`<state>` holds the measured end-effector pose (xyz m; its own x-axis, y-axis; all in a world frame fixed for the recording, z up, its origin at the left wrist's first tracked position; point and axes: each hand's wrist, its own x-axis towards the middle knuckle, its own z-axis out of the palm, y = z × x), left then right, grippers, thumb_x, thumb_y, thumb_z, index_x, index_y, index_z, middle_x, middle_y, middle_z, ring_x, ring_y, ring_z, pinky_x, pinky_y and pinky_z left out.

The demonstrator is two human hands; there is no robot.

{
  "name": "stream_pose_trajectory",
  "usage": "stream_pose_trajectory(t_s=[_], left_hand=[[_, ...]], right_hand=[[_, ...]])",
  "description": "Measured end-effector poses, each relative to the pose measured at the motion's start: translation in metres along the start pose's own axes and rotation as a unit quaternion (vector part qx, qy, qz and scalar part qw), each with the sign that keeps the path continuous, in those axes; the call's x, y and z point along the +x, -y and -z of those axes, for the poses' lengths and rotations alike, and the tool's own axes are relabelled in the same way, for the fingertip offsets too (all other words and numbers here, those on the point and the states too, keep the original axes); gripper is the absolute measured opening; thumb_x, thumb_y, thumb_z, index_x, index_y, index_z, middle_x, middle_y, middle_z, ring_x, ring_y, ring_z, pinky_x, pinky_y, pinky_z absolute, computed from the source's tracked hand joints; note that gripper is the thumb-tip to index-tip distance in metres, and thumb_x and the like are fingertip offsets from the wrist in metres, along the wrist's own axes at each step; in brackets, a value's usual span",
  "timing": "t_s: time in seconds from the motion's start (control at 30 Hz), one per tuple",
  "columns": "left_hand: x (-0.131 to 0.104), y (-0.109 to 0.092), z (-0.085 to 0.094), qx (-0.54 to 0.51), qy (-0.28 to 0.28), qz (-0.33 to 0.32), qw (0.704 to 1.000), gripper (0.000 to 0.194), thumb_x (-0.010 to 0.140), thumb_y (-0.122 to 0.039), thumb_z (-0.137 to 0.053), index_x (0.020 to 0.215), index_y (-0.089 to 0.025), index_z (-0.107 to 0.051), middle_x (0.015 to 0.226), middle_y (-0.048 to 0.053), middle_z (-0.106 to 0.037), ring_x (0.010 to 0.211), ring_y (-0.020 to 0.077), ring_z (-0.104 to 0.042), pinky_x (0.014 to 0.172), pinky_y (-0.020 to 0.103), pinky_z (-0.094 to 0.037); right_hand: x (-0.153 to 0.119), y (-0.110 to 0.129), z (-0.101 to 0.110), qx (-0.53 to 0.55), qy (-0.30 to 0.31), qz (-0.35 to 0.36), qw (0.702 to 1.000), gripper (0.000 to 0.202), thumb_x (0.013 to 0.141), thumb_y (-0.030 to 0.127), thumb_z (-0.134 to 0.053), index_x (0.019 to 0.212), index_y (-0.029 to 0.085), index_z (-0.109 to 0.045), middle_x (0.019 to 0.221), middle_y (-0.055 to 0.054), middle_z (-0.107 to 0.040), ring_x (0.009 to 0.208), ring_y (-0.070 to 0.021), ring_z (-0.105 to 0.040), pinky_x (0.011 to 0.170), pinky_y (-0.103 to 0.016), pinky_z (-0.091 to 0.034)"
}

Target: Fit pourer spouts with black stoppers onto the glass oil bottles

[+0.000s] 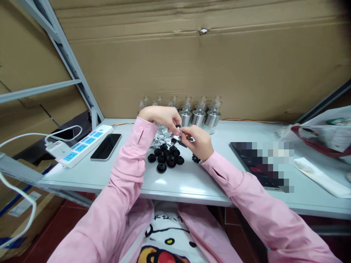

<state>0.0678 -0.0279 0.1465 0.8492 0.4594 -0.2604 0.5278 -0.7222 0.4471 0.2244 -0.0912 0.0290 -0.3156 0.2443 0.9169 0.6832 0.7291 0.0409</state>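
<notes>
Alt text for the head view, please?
Left hand and right hand hold a small black and silver part over a table. Round black pieces lie nearer the wearer; glass-necked containers stand behind; a phone and power strip lie left.

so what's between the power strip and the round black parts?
Head view: the phone, beside the power strip, then the left sleeve, nearer the round black parts.

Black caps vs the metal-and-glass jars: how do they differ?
Color: the black caps are dark; the jars are silver and clear.
Size: each cap is small and squat, each jar much taller.
Arrangement: the caps lie in a loose heap toward the person; the jars stand upright at the back.
Shared: both are grouped on the same table.
</notes>
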Motion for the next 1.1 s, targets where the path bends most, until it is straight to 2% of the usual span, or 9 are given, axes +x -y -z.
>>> stream_pose_trajectory(t_s=[0.2, 0.37, 0.47, 0.53, 0.63, 0.67, 0.83, 1.0, 1.1], left_hand=[[0.001, -0.014, -0.006, 0.067, -0.014, 0.058, 0.996, 0.04, 0.065, -0.051, -0.062, 0.081, -0.014, -0.066, 0.074, 0.003, -0.068, 0.063, 0.0128, -0.056, 0.057, 0.022, -0.036], [0.001, -0.017, -0.007, 0.075, -0.008, 0.066, 0.995, 0.042, 0.067, -0.055, -0.06, 0.077, -0.014, -0.064, 0.072, 0.003, -0.066, 0.062, 0.0122, -0.054, 0.057, 0.023, -0.034], [-0.004, -0.02, -0.017, 0.071, -0.026, 0.052, 0.996, 0.042, 0.073, -0.055, -0.055, 0.07, -0.013, -0.061, 0.066, 0.002, -0.063, 0.058, 0.0106, -0.051, 0.056, 0.022, -0.033], [-0.008, -0.023, -0.033, 0.07, -0.097, 0.023, 0.993, 0.041, 0.078, -0.053, -0.05, 0.071, -0.014, -0.059, 0.066, 0.002, -0.061, 0.057, 0.0105, -0.049, 0.056, 0.022, -0.032], [-0.01, -0.021, -0.067, 0.06, -0.313, -0.042, 0.947, 0.034, 0.085, -0.047, -0.042, 0.081, -0.015, -0.053, 0.074, 0.003, -0.058, 0.062, 0.011, -0.047, 0.057, 0.022, -0.032], [-0.01, -0.018, -0.078, 0.053, -0.346, -0.054, 0.935, 0.035, 0.087, -0.047, -0.039, 0.078, -0.015, -0.051, 0.07, 0.001, -0.055, 0.058, 0.0103, -0.044, 0.055, 0.022, -0.031], [-0.008, -0.001, -0.11, 0.016, -0.405, -0.118, 0.907, 0.051, 0.079, -0.065, -0.043, 0.06, -0.018, -0.035, 0.051, -0.006, -0.035, 0.046, 0.0079, -0.031, 0.047, 0.022, -0.024], [-0.012, 0.005, -0.119, -0.009, -0.463, -0.148, 0.874, 0.053, 0.084, -0.065, -0.032, 0.06, -0.019, -0.035, 0.051, -0.004, -0.035, 0.046, 0.0086, -0.033, 0.047, 0.023, -0.028], [-0.014, 0.008, -0.122, 0.002, -0.512, -0.168, 0.842, 0.053, 0.084, -0.065, -0.032, 0.058, -0.019, -0.033, 0.05, -0.004, -0.033, 0.046, 0.009, -0.032, 0.048, 0.024, -0.029]], right_hand=[[-0.001, -0.001, 0.001, -0.018, -0.032, -0.057, 0.998, 0.013, 0.085, 0.024, -0.053, 0.096, 0.02, -0.058, 0.065, 0.0, -0.062, 0.054, -0.0116, -0.054, 0.054, -0.025, -0.045], [-0.001, -0.002, 0.002, -0.039, -0.054, -0.066, 0.996, 0.013, 0.084, 0.024, -0.054, 0.097, 0.021, -0.057, 0.062, 0.002, -0.059, 0.053, -0.0117, -0.053, 0.058, -0.026, -0.046], [-0.001, -0.002, 0.004, -0.038, -0.059, -0.085, 0.994, 0.014, 0.084, 0.024, -0.054, 0.097, 0.021, -0.057, 0.063, 0.002, -0.059, 0.054, -0.0122, -0.052, 0.059, -0.027, -0.045], [-0.001, -0.002, 0.007, -0.018, -0.055, -0.109, 0.992, 0.015, 0.085, 0.024, -0.052, 0.099, 0.021, -0.057, 0.066, 0.001, -0.06, 0.055, -0.0128, -0.052, 0.059, -0.028, -0.045], [-0.001, 0.0, 0.011, 0.03, -0.042, -0.109, 0.993, 0.021, 0.087, 0.025, -0.046, 0.105, 0.02, -0.056, 0.075, -0.003, -0.062, 0.06, -0.0145, -0.054, 0.061, -0.029, -0.045], [-0.001, 0.001, 0.012, 0.041, -0.033, -0.094, 0.994, 0.023, 0.087, 0.025, -0.044, 0.107, 0.02, -0.055, 0.077, -0.004, -0.062, 0.063, -0.0154, -0.055, 0.062, -0.03, -0.046], [0.002, -0.002, 0.013, 0.044, 0.038, -0.012, 0.998, 0.03, 0.089, 0.031, -0.041, 0.113, 0.018, -0.054, 0.091, -0.011, -0.064, 0.082, -0.0206, -0.058, 0.071, -0.034, -0.048], [0.004, -0.011, 0.015, 0.019, 0.057, 0.086, 0.994, 0.036, 0.086, 0.043, -0.046, 0.107, 0.015, -0.055, 0.09, -0.012, -0.064, 0.079, -0.0221, -0.058, 0.069, -0.036, -0.048], [0.004, -0.011, 0.015, -0.002, 0.052, 0.094, 0.994, 0.038, 0.087, 0.041, -0.047, 0.113, 0.014, -0.051, 0.093, -0.013, -0.064, 0.083, -0.0225, -0.059, 0.07, -0.036, -0.048]])
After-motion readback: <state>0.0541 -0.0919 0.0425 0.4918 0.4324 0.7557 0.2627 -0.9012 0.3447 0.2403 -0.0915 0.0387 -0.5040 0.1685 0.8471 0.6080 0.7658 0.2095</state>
